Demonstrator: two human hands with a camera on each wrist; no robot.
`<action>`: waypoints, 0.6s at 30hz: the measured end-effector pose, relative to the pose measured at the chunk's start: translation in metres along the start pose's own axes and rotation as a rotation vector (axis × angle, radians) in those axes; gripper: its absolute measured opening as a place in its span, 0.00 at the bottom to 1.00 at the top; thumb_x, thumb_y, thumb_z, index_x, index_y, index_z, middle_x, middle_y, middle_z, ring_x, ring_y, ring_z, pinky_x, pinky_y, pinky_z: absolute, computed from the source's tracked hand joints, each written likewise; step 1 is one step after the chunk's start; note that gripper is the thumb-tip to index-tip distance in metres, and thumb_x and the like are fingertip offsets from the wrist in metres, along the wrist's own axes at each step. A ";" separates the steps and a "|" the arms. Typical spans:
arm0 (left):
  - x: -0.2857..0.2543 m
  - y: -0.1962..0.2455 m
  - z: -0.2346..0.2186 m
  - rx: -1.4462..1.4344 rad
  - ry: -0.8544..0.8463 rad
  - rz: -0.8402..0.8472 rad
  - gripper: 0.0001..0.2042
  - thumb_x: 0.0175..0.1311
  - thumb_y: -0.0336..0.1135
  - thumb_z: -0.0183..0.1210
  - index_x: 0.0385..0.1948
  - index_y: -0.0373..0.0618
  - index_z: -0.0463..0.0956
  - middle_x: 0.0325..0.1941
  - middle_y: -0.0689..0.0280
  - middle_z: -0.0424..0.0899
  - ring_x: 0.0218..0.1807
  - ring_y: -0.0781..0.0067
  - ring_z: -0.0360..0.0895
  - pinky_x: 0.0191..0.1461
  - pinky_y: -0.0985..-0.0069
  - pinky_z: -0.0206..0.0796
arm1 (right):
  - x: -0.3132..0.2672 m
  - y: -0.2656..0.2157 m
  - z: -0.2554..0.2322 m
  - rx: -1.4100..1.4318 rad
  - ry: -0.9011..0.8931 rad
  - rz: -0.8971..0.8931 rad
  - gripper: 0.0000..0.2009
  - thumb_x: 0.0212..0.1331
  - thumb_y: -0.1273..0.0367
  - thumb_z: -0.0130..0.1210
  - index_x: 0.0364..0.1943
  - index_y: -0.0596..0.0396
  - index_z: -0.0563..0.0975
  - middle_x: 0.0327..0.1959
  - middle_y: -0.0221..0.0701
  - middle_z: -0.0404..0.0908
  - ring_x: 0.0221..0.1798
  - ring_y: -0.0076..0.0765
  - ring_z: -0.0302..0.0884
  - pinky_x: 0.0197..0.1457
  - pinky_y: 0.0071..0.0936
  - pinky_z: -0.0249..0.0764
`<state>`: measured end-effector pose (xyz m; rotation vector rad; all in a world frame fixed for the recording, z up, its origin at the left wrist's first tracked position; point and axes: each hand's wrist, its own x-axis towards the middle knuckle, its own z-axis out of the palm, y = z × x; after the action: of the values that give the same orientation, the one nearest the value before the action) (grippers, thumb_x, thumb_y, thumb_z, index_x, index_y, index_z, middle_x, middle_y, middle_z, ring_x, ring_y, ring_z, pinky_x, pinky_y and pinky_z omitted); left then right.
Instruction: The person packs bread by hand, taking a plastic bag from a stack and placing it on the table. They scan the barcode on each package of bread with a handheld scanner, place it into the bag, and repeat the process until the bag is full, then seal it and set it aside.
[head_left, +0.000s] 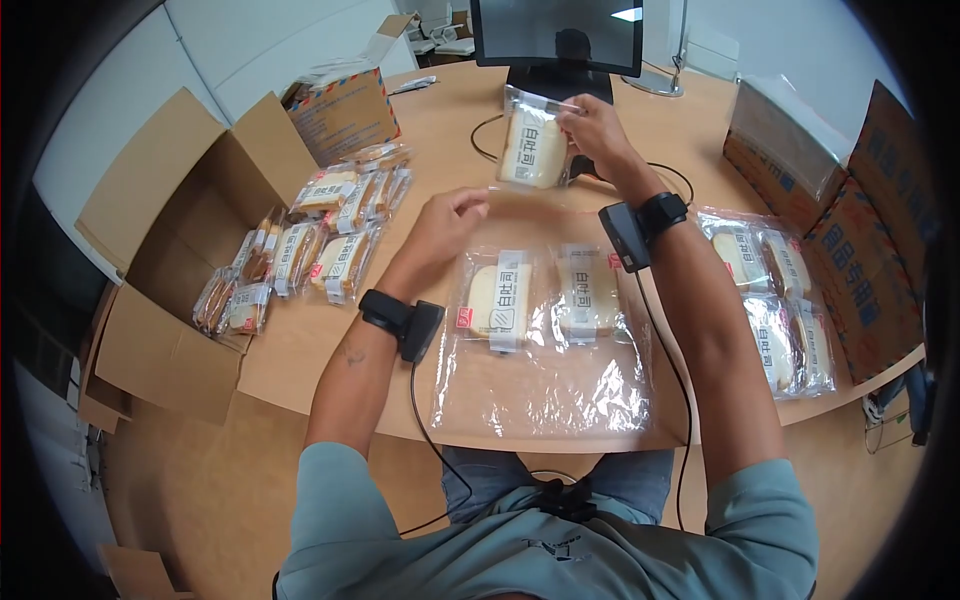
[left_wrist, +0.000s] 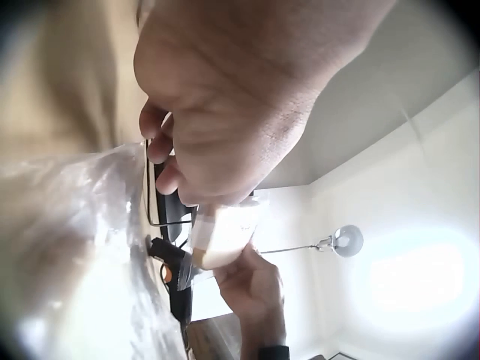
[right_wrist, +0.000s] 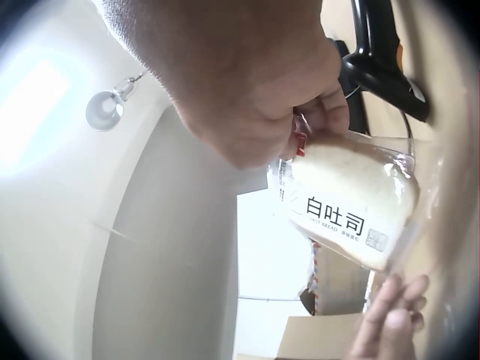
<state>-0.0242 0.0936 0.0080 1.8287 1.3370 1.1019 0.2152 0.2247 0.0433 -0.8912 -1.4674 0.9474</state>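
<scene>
My right hand (head_left: 595,135) pinches a wrapped packet of white toast bread (head_left: 533,150) by its edge and holds it up above the table. The dark printed label shows clearly on the packet in the right wrist view. To its lower left is my left hand (head_left: 455,225), its fingers loosely bent with nothing seen between them. Between my forearms lies a large clear plastic bag (head_left: 540,395), its upper edge near my left fingertips. Two bread packets, a left one (head_left: 498,300) and a right one (head_left: 588,295), lie side by side in it.
Several bread packets (head_left: 335,225) are piled at the left, by an open cardboard box (head_left: 190,240). A filled clear bag (head_left: 770,300) lies at the right beside printed cartons (head_left: 850,270). Behind stand a monitor (head_left: 556,35) and a black handheld scanner (right_wrist: 382,71).
</scene>
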 end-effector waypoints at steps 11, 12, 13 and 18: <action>0.006 -0.033 0.006 0.442 -0.073 0.208 0.14 0.63 0.32 0.56 0.47 0.36 0.80 0.45 0.54 0.76 0.55 0.56 0.68 0.59 0.67 0.66 | -0.005 0.037 0.005 -0.099 0.046 0.123 0.09 0.58 0.76 0.54 0.42 0.65 0.75 0.32 0.40 0.80 0.32 0.34 0.79 0.29 0.30 0.75; 0.005 -0.033 0.007 0.439 -0.073 0.206 0.14 0.63 0.32 0.56 0.47 0.36 0.80 0.45 0.54 0.76 0.55 0.56 0.68 0.59 0.67 0.66 | -0.006 0.037 0.007 -0.101 0.044 0.125 0.09 0.58 0.76 0.54 0.42 0.65 0.75 0.32 0.40 0.80 0.32 0.34 0.79 0.29 0.30 0.75; 0.005 -0.032 0.008 0.374 -0.045 0.202 0.14 0.61 0.33 0.56 0.46 0.38 0.81 0.43 0.55 0.78 0.56 0.57 0.67 0.60 0.67 0.65 | -0.007 0.039 0.010 -0.109 0.048 0.113 0.09 0.58 0.77 0.54 0.42 0.65 0.74 0.31 0.40 0.79 0.31 0.34 0.79 0.29 0.30 0.76; 0.003 -0.026 0.011 0.128 0.047 0.133 0.11 0.60 0.32 0.58 0.41 0.38 0.82 0.42 0.58 0.79 0.51 0.67 0.71 0.54 0.71 0.67 | -0.007 0.044 0.009 -0.113 -0.049 0.166 0.10 0.61 0.76 0.52 0.46 0.59 0.71 0.32 0.32 0.75 0.33 0.28 0.75 0.34 0.28 0.77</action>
<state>-0.0262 0.1045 -0.0184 2.0211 1.3564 1.1583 0.2080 0.2351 -0.0002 -1.0928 -1.5180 1.0220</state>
